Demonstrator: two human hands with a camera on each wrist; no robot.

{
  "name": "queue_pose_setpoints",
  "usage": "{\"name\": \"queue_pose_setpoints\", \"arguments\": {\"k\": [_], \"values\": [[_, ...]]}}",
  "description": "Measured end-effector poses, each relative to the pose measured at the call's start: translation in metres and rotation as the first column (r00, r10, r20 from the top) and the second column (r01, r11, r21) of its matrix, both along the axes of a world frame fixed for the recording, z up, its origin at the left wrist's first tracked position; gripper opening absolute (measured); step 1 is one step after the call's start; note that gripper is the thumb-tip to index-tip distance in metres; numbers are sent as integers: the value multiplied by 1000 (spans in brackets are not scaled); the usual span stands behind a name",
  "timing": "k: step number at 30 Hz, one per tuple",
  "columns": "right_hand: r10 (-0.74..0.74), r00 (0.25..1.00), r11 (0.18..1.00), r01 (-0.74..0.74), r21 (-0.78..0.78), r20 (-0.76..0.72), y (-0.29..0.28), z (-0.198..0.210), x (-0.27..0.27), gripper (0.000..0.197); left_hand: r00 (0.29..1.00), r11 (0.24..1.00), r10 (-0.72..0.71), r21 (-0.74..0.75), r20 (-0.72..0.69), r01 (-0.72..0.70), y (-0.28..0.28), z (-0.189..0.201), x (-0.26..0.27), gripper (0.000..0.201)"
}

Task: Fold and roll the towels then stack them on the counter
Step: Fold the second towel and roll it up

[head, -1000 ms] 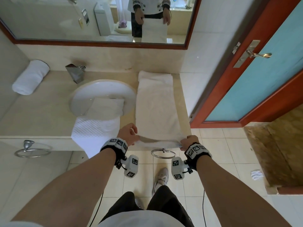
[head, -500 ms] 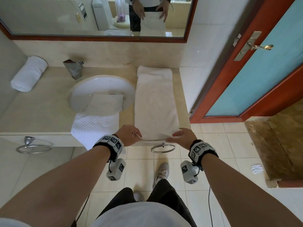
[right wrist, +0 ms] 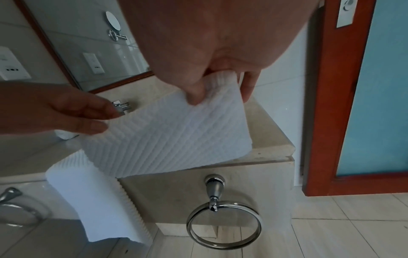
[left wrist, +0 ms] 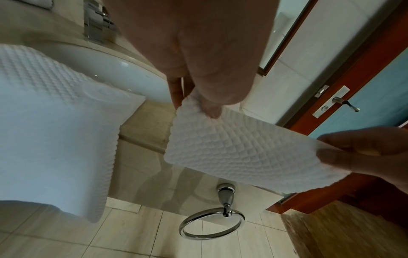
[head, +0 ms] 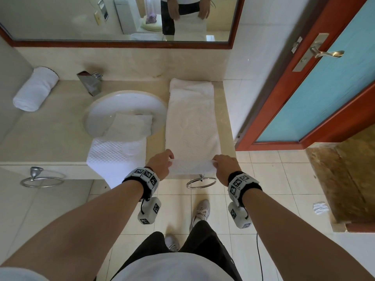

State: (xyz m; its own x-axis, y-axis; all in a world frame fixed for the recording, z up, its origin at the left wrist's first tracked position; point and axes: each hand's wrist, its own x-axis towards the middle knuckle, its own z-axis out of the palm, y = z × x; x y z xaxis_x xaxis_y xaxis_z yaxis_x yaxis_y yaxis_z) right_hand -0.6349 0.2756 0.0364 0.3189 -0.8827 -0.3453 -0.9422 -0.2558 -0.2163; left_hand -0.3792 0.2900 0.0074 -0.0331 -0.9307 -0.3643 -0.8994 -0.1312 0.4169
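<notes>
A long white folded towel lies lengthwise on the beige counter, right of the sink. Its near end is lifted off the counter's front edge and turned up. My left hand pinches the near left corner. My right hand pinches the near right corner. A second white waffle towel drapes from the sink basin over the counter's front edge. One rolled white towel lies at the far left of the counter.
A round white sink with a chrome faucet sits mid-counter. A mirror hangs above. Chrome towel rings hang below the counter front. A red-framed blue door stands to the right. Tiled floor lies below.
Both hands have lifted the towel's near end off the counter's edge and turned it up and forward. The head view has shifted slightly closer.
</notes>
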Motion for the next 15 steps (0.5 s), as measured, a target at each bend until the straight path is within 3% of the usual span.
{"name": "queue_pose_setpoints", "arguments": {"k": [2, 4, 7, 9, 12, 15], "values": [[-97, 988, 995, 92, 47, 118, 2, 2, 5, 41, 1000, 1000, -16, 9, 11, 16, 2, -1, -5, 54], [-105, 981, 994, 102, 25, 160, 3, 0, 10, 47, 979, 985, -146, -70, 143, 157, 3, -5, -9, 68], [-35, 992, 999, 38, -24, 120, -1, -16, 9, 32, 852, 901, -335, -129, 402, 415, 2, -9, -11, 44], [2, 996, 1000, 0, -17, 89, -3, -26, 5, 18, 789, 870, -410, -66, 458, 490, -1, -13, -10, 44], [112, 992, 993, -110, 33, -66, -6, -38, 0, 54, 714, 845, -468, 26, 521, 535, -8, -13, -11, 67], [200, 958, 980, -194, 47, -206, -9, -42, -1, 56, 681, 835, -487, 61, 547, 547, -15, -10, -13, 61]]}}
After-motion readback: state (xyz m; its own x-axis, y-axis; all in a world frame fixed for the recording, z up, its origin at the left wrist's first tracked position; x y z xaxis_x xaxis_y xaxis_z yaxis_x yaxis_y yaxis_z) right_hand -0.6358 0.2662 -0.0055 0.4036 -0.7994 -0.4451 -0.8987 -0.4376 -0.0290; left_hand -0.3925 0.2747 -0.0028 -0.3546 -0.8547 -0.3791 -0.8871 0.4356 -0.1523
